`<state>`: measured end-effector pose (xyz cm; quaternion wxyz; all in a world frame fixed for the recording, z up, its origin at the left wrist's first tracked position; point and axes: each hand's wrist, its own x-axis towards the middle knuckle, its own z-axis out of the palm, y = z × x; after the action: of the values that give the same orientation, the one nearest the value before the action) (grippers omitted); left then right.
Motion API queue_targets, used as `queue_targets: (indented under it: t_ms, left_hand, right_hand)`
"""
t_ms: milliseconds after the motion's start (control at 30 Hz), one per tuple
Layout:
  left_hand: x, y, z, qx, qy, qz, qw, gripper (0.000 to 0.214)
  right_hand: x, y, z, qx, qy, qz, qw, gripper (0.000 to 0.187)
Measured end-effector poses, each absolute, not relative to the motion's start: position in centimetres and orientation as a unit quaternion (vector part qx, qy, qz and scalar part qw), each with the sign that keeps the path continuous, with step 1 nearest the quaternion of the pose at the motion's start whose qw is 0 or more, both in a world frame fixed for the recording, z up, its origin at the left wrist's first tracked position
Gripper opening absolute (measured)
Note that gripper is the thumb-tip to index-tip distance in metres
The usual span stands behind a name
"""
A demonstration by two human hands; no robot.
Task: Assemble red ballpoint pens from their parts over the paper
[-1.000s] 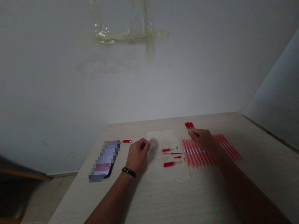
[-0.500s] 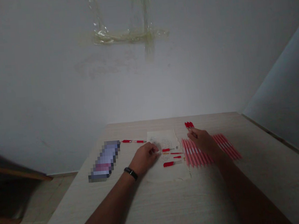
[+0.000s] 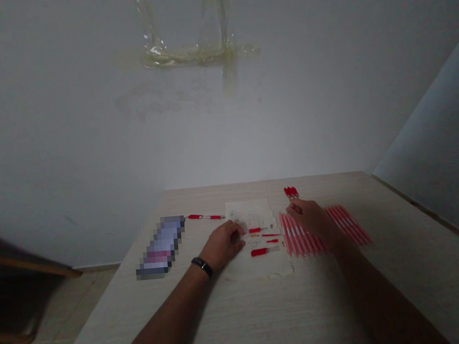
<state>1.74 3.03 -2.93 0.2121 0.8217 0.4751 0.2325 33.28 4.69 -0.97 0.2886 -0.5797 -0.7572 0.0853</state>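
Note:
My left hand (image 3: 224,243) rests over the left side of a paper sheet (image 3: 245,269), thumb and forefinger apart with nothing visible between them. Just right of its fingertips lie pen parts: a red piece with a thin tip (image 3: 255,230), a thin red refill (image 3: 271,235), a small red piece (image 3: 272,241) and a larger red cap-like piece (image 3: 258,252). My right hand (image 3: 307,214) is closed, fingers curled at the lower ends of several red-topped pens (image 3: 291,192). The fingers hide whatever they hold. Beneath and beside it runs a row of pink pen barrels (image 3: 296,238).
More pink barrels (image 3: 347,223) lie right of my right wrist. A red pen (image 3: 206,217) lies behind my left hand, near a pixelated phone-like object (image 3: 161,246). The pale table (image 3: 249,319) meets the wall (image 3: 307,107) at its back edge.
My left thumb and forefinger have parted from a near-pinch, the thumb dropping slightly. My right hand has shifted very little, and the red pen tops beyond it sit slightly farther right.

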Motion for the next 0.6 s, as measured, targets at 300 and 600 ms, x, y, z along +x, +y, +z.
queue_targets:
  t_ms: [300, 600]
  left_hand:
    - [2.9, 2.7, -2.5, 0.824, 0.459, 0.254, 0.212, 0.010]
    - [3.7, 2.6, -2.4, 0.833, 0.442, 0.239, 0.233, 0.011]
  right_hand:
    - [32.9, 4.6, -1.1, -0.573, -0.770, 0.091, 0.267, 0.026]
    - [32.1, 4.1, -1.0, -0.562, -0.779, 0.103, 0.256, 0.030]
